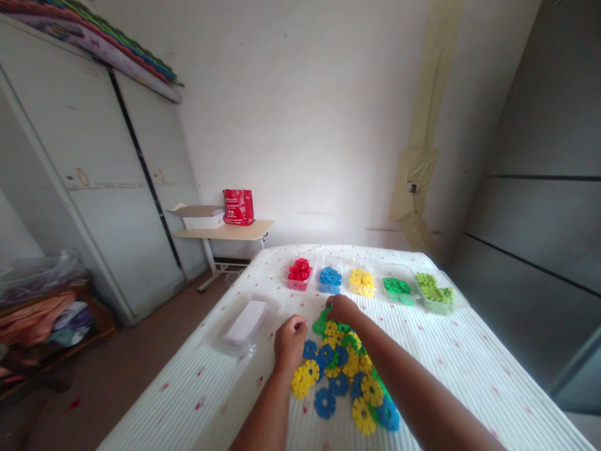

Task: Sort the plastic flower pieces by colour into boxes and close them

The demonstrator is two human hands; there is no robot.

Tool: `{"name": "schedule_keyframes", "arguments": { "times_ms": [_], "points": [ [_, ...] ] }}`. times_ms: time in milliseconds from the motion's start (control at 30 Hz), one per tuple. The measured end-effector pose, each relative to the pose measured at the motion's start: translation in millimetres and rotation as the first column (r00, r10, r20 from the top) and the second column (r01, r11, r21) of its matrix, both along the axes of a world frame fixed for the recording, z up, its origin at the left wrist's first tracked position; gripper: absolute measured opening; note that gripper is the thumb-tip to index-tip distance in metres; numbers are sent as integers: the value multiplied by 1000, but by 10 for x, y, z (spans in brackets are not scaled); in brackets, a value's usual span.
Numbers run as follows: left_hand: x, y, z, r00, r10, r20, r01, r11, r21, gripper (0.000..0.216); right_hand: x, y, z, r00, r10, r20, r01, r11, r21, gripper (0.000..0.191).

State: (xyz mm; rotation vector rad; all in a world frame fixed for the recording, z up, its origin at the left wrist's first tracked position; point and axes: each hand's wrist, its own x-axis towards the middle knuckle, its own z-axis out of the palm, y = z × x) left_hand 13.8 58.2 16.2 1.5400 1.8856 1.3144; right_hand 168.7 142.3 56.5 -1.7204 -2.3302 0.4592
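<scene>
A loose pile of notched plastic snowflake discs in blue, yellow and green lies between my forearms, with a yellow disc (pixel 363 416) and a blue disc (pixel 324 403) near its front. At the pile's far end my right hand (pixel 344 309) bends down, its fingertips closed on a green snowflake disc (pixel 320 325). My left hand (pixel 290 341) hovers at the pile's left side, fingers curled together; whatever is in them, if anything, is hidden. Closest to it is another blue disc (pixel 309 349).
Across the table (pixel 469 376) stand clear tubs of red pieces (pixel 299 270), blue pieces (pixel 330 277), yellow pieces (pixel 361 280), green pieces (pixel 397 286) and light green pieces (pixel 432 288). On the left, a clear plastic container (pixel 226 337) holds a whitish block (pixel 246 321). A side table (pixel 235 232) carries a red bag (pixel 238 208).
</scene>
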Motion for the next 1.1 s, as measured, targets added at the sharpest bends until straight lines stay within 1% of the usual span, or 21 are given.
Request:
{"name": "schedule_keyframes", "arguments": {
  "times_ms": [100, 233, 300, 367, 467, 533, 567, 633, 667, 700, 733, 767, 800, 867, 933, 1000, 1067, 1100],
  "points": [
    [2, -11, 13, 1000, -5, 6, 5, 1000, 1, 21, 5, -71, 53, 1000, 0, -16, 0, 1000, 27, 28],
    [-2, -22, 18, 1000, -12, 24, 12, 1000, 9, 20, 77, -203, 127, 995, 29, -93, -20, 996, 92, 21],
    [-7, -18, 9, 999, -20, 31, 19, 1000, 16, 20, 201, -241, 193, 989, 46, -138, -30, 993, 118, 18],
    [-10, -8, -5, 999, -28, 36, 28, 999, 22, 20, 410, -235, 296, 984, 30, -175, -5, 989, 145, 16],
    [-9, 5, -19, 999, -29, 28, 29, 999, 18, 20, 848, -148, 501, 974, -71, -215, 116, 972, 202, 14],
    [-6, 8, -19, 1000, -21, 16, 20, 1000, 16, 20, 1158, -69, 628, 954, -173, -244, 232, 942, 241, 17],
    [-5, 8, -17, 1000, -17, 13, 16, 1000, 16, 19, 1297, -36, 674, 924, -267, -274, 336, 909, 247, 21],
    [-3, 6, -9, 1000, -13, 15, 12, 1000, 14, 19, 1513, 0, 711, 874, -418, -247, 477, 836, 273, 33],
    [-2, 4, -5, 1000, -16, 17, 16, 1000, 14, 19, 1583, -1, 701, 858, -463, -222, 512, 801, 310, 39],
    [-2, 2, -2, 1000, -22, 19, 22, 1000, 15, 19, 1627, -16, 674, 858, -476, -193, 513, 781, 356, 42],
    [-2, 0, 0, 999, -27, 20, 26, 1000, 17, 19, 1646, -43, 635, 872, -458, -171, 487, 778, 396, 42],
    [-2, -2, 2, 999, -30, 20, 29, 999, 19, 19, 1642, -83, 586, 896, -415, -158, 442, 796, 414, 39],
    [-1, -4, 2, 999, -30, 20, 29, 999, 20, 18, 1618, -135, 534, 922, -357, -151, 387, 828, 404, 34],
    [0, -7, 1, 999, -27, 18, 27, 999, 21, 17, 1526, -264, 432, 962, -229, -149, 266, 905, 333, 25],
    [1, -9, -3, 999, -31, 14, 30, 999, 27, 17, 1399, -411, 350, 981, -101, -166, 142, 957, 254, 22],
    [2, -10, -10, 999, -37, 15, 37, 999, 36, 18, 1261, -550, 290, 978, 35, -207, 10, 977, 212, 24],
    [1, -11, -16, 999, -43, 26, 42, 998, 42, 18, 1132, -658, 238, 959, 153, -238, -109, 976, 186, 28],
    [0, -11, -18, 998, -45, 35, 43, 998, 44, 18, 1076, -696, 210, 953, 191, -237, -151, 973, 175, 31]
  ]
}}
